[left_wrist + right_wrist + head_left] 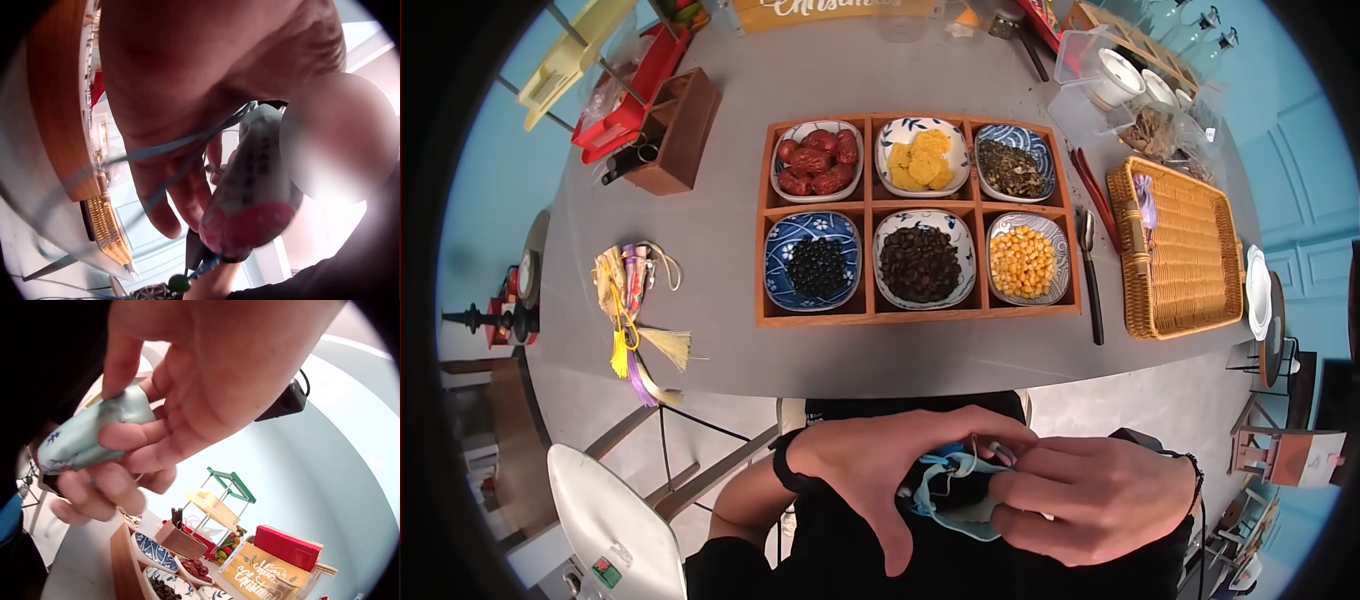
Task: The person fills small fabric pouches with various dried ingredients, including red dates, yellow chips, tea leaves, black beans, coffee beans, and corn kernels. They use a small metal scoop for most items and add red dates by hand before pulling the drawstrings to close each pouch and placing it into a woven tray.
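Note:
A pale blue-green fabric pouch (94, 428) with dark embroidery is held in front of the body. My right hand (1090, 495) pinches it between thumb and fingers near one end. My left hand (900, 455) curves round its far side, thumb spread away. In the left wrist view the left fingers (187, 194) are extended beside the pouch (256, 181), whose pink end points down. A blue cord (162, 148) runs across those fingers. Below the pouch hang a green bead (179, 283) and a silvery ornament (150, 292). The pouch's mouth is partly hidden by the hands.
A wooden divided tray (920, 318) on the table holds patterned bowls of dates, yellow slices, dried leaves, black beans, dark pieces and corn. Tasselled pouches (635, 300) lie left. A spoon (1090, 275), red chopsticks (1097, 195) and a wicker basket (1190, 250) are right. A white chair (610, 520) stands nearby.

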Tool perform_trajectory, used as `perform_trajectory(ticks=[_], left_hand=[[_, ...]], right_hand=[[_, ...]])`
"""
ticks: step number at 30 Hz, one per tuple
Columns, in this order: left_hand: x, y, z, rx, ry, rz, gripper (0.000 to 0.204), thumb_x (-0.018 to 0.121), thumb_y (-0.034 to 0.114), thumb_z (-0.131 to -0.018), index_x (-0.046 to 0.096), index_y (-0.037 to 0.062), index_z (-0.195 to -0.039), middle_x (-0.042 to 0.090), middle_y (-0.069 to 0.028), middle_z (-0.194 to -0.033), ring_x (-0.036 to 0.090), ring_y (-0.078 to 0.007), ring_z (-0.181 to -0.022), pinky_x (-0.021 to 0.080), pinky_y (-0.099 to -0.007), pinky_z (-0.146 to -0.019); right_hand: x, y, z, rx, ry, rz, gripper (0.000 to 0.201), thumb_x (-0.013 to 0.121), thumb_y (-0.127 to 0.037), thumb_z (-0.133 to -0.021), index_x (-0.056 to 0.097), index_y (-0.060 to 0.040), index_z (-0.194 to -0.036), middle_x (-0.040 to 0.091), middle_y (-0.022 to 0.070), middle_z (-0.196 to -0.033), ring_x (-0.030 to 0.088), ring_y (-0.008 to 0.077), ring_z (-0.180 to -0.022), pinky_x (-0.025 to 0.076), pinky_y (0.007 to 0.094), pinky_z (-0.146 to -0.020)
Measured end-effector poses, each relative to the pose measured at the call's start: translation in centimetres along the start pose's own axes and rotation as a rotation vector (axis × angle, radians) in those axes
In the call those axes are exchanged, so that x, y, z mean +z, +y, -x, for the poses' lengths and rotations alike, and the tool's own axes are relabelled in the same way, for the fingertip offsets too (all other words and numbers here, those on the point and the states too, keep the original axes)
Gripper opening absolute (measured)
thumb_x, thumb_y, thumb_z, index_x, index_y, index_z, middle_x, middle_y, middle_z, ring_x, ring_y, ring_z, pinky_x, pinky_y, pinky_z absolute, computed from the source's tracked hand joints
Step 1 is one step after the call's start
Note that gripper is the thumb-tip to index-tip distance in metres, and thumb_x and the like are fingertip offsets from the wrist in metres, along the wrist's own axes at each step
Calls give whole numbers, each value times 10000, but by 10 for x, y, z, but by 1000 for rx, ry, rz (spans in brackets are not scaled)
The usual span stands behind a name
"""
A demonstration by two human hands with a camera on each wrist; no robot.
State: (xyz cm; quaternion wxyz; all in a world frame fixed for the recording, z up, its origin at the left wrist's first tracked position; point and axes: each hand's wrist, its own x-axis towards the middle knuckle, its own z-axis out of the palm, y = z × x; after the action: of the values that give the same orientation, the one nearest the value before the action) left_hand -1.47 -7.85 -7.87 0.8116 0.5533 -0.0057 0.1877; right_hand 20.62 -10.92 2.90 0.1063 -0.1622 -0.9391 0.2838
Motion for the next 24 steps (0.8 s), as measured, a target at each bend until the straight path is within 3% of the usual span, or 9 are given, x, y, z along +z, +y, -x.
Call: perform_trajectory(ticks=[1,4,10,14,16,17,20,22,24], left_hand=[[3,-5,1,0,-8,6,1235,911,554,-510,339,-48,-1424,488,-168,-1348,520,-280,-1232,418,-400,-1027],[13,-10,6,-69,130,-20,1031,950,258,-581,386,-18,-1399,523,-141,-1273,553,-245,-1172,446,-357,-986],[13,-16,10,-104,138,-332,714,887,184,-666,501,52,-1251,541,-107,-1179,591,-245,-1070,483,-348,-881],[13,-16,15,-146,182,-330,643,876,180,-679,519,66,-1201,554,-98,-1157,607,-245,-1034,495,-341,-845],[15,-11,18,-369,177,-211,618,873,162,-679,525,63,-1180,573,-87,-1116,620,-239,-999,503,-339,-823],[16,-11,21,-380,182,-221,618,873,162,-679,525,63,-1180,573,-87,-1116,620,-239,-999,503,-339,-823],[17,-10,31,-427,223,-282,599,872,147,-680,540,63,-1171,595,-74,-1075,625,-229,-988,509,-329,-815],[16,-2,44,-357,367,-482,580,870,135,-682,553,59,-1162,598,-76,-1076,620,-212,-992,507,-320,-829],[11,12,59,-378,488,-616,587,882,150,-669,562,55,-1152,592,-78,-1091,611,-190,-1001,499,-312,-851]], right_hand=[[2,1,2,10,1,0,214,700,-110,-646,617,-20,-821,560,77,-896,606,194,-719,550,298,-664],[11,5,5,12,112,-15,227,660,-130,-658,617,15,-826,523,85,-891,530,183,-717,487,293,-653],[12,9,2,5,80,22,203,678,-136,-649,638,-8,-801,523,61,-880,510,167,-695,397,287,-602],[13,13,8,12,80,5,202,676,-129,-650,639,-6,-806,514,53,-861,507,164,-687,397,284,-599],[19,17,11,16,119,-5,193,676,-120,-659,639,-8,-811,494,43,-834,500,168,-675,395,282,-601],[18,19,11,5,130,-6,193,676,-120,-659,639,-8,-811,494,43,-834,500,168,-675,395,282,-601],[14,27,14,23,106,-37,211,716,-58,-651,679,-31,-857,635,69,-950,578,168,-667,475,287,-613],[21,34,21,113,416,-157,136,709,-7,-690,651,-12,-812,605,74,-864,578,197,-663,459,313,-588],[32,40,34,244,529,-213,129,696,29,-699,653,-6,-816,628,90,-867,596,205,-667,473,314,-594]])
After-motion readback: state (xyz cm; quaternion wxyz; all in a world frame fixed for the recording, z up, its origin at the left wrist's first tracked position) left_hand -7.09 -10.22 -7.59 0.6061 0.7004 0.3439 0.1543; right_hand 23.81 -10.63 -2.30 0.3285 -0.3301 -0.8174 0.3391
